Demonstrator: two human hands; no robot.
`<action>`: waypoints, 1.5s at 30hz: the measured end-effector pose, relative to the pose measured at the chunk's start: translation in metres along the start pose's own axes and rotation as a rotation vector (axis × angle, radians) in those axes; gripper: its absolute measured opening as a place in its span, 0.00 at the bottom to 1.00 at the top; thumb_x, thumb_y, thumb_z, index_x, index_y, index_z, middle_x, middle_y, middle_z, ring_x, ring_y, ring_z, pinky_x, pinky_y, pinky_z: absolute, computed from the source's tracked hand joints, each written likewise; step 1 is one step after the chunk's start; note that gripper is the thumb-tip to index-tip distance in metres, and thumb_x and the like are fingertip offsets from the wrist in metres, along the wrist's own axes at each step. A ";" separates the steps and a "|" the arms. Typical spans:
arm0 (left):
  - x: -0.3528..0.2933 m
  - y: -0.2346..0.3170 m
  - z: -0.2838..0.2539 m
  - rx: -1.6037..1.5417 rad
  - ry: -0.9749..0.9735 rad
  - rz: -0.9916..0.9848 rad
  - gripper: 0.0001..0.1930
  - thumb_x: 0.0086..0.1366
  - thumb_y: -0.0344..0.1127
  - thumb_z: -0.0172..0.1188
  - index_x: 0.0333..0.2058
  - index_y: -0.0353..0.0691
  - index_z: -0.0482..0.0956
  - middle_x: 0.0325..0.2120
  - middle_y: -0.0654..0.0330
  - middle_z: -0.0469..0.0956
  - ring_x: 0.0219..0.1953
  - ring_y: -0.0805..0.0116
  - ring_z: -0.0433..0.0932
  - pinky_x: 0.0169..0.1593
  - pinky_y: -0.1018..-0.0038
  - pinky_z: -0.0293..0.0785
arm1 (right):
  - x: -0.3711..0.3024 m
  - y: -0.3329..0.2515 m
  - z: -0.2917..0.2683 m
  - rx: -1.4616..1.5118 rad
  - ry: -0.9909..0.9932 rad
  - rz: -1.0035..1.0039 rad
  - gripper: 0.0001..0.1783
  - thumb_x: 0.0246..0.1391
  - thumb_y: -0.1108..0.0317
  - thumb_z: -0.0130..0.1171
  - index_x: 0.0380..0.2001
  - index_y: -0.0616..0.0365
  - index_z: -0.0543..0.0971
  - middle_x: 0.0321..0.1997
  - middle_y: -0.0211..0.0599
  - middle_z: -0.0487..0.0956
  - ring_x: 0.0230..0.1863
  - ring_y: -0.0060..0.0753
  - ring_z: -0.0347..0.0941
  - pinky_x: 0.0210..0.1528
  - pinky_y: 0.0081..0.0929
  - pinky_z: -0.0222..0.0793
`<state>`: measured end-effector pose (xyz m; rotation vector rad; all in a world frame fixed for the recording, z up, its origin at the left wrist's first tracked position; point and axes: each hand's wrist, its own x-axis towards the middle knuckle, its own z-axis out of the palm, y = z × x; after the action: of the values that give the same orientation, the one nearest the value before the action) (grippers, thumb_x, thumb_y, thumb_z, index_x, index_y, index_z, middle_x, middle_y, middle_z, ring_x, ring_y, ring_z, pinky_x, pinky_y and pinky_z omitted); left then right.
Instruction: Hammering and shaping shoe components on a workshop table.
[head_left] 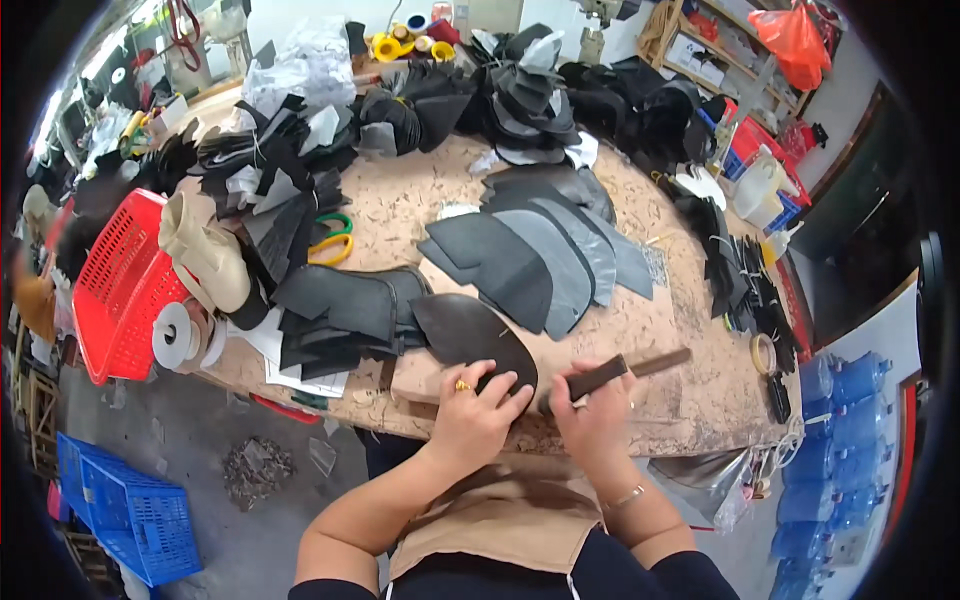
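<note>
A dark brown, curved leather piece (470, 330) lies at the near edge of the worktable, over a pale board. My left hand (472, 415), with a gold ring, rests on its near end, fingers spread and pressing from above. Just to the right, my right hand (592, 415) is closed round a hand tool with a dark, blocky grip (598, 378). A narrow brown bar (662, 362) extends to the right beyond that grip; whether the two are joined I cannot tell. The tool's working end is hidden near the leather's edge.
Fanned black leather pieces (500, 265) lie ahead, with another stack (345, 305) on the left. Scissors (332, 240), a beige boot (205, 255), a thread spool (172, 335) and a red basket (120, 285) stand left. Blue water bottles (835, 450) are at right.
</note>
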<state>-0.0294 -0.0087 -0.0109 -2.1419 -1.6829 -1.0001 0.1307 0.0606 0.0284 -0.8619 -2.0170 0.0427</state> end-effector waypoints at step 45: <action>0.050 -0.139 -0.060 0.172 0.379 -0.360 0.21 0.53 0.26 0.62 0.48 0.41 0.75 0.49 0.51 0.72 0.57 0.47 0.66 0.61 0.56 0.60 | -0.033 0.070 -0.033 -0.207 0.125 0.155 0.24 0.46 0.55 0.65 0.43 0.55 0.74 0.48 0.38 0.75 0.55 0.46 0.64 0.66 0.53 0.43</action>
<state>-0.1746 0.0382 0.0349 -1.4590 -1.9071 -1.2110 0.2057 0.0843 -0.0003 -1.1230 -1.8565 -0.1318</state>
